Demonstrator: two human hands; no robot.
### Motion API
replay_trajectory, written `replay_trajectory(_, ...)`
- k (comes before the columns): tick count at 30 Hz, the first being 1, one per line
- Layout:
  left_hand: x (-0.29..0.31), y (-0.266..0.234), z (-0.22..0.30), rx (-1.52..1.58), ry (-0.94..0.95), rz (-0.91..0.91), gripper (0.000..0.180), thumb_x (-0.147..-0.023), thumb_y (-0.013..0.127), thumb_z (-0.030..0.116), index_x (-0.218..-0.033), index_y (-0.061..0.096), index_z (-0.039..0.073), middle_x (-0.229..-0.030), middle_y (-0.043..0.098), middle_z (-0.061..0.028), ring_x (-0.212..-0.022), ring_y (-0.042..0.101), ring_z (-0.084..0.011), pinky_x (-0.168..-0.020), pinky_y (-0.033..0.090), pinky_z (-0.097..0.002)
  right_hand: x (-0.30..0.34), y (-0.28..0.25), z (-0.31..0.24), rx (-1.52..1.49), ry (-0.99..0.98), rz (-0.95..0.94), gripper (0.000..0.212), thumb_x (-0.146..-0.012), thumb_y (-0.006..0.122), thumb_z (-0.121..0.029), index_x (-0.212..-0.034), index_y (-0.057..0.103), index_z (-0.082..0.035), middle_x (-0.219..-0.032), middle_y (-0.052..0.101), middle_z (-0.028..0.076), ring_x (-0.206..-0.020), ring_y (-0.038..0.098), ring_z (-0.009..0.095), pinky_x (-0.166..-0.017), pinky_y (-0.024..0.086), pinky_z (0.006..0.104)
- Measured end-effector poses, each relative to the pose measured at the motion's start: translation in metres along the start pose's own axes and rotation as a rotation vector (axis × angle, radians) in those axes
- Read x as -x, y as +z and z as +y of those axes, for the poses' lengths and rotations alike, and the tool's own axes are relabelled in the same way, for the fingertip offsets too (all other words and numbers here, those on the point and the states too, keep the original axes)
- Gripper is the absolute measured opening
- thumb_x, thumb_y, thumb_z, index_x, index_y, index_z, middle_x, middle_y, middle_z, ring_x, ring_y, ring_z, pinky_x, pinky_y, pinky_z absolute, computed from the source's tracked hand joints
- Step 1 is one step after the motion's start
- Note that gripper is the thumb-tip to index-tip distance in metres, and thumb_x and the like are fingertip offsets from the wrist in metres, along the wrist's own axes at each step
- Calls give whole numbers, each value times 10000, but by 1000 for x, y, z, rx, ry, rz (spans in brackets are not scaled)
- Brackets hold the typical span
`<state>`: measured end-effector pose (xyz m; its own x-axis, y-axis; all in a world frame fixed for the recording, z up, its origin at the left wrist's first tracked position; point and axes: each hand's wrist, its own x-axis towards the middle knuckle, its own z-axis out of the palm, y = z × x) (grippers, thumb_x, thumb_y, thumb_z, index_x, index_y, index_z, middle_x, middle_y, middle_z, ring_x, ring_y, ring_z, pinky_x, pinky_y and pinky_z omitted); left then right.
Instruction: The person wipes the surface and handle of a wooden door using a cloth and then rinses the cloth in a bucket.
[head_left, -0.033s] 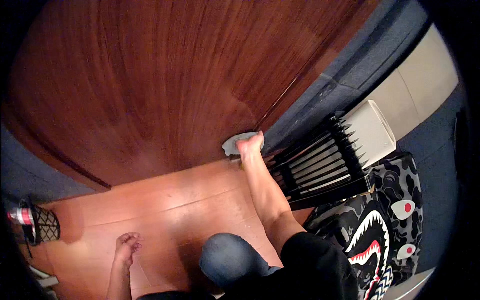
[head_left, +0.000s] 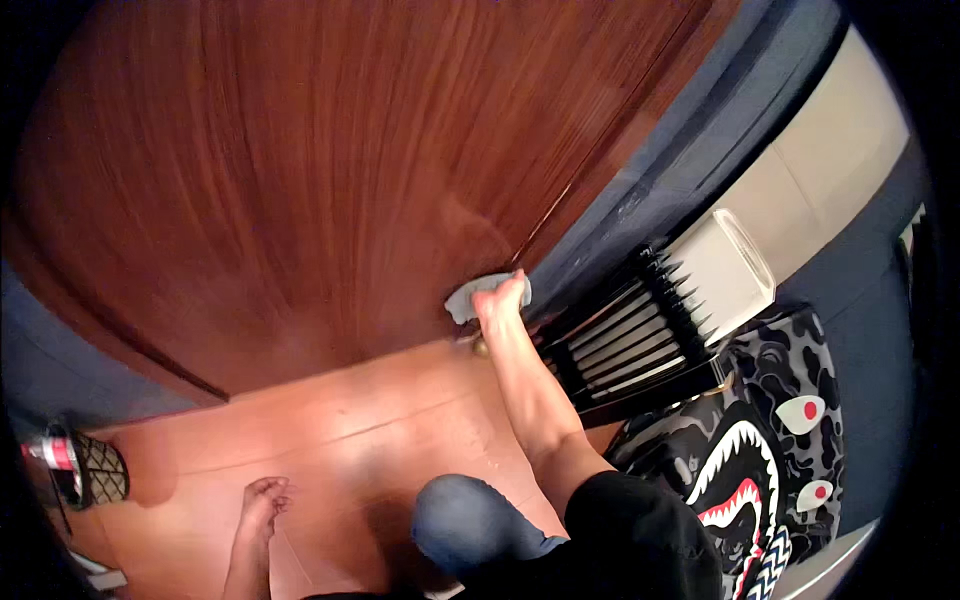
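Note:
My right hand point(head_left: 503, 294) presses a grey cloth point(head_left: 468, 299) against the lower right part of a dark reddish-brown wooden door point(head_left: 330, 200). Part of the cloth is hidden under the palm and fingers. A small round brass-coloured thing point(head_left: 481, 347) shows just below my wrist, close to the floor. My left hand point(head_left: 263, 507) hangs over the floor at the lower left, holding nothing, its fingers loosely bent and a little apart.
A black slatted rack point(head_left: 635, 345) stands right of my forearm, with a white box point(head_left: 738, 275) behind it. Nearer is a patterned shark-face bag or garment point(head_left: 745, 450). A black mesh basket point(head_left: 100, 470) with a red-labelled bottle point(head_left: 55, 453) sits far left on the tan floor point(head_left: 350, 430).
The whole view has shifted slightly. The cloth under my right hand looks a little more tilted, still against the door. My left hand appears slightly farther right.

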<state>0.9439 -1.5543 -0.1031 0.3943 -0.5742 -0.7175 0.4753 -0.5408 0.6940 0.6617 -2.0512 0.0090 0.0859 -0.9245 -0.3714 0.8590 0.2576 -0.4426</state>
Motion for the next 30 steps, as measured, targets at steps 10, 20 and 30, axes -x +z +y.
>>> replay_trajectory(10, 53, 14, 58, -31, 83, 36, 93, -846, 584, -73, -875, 652, -17, -733, 668, -98, -573, 605, -172, -514, 506, -304, 127, 288, -162, 74, -342, 45, 703, -1008, 482, -486, -1520, 326, -31, -1629, 283, 88, -1486, 274, 257, -1236, 147, 434)
replay_trajectory(20, 221, 15, 82, -59, 59, 99, 141, -838, 551, -112, -859, 669, -38, -761, 693, -146, -564, 644, -214, -423, 503, -343, 208, 508, -325, -20, -271, -63, 560, -943, 578, -302, -1380, 426, 14, -1522, 418, 125, -1373, 415, 280, -1187, 252, 474)
replay_trajectory(30, 413, -5, 109, -187, -80, 66, 190, -895, 694, 259, -899, 671, 70, -703, 620, -62, -550, 536, -194, -470, 439, -353, 299, 651, -426, 23, -7, -73, 801, -768, 680, -184, -1438, 309, 49, -1504, 366, 194, -1353, 388, 348, -1164, 253, 530)
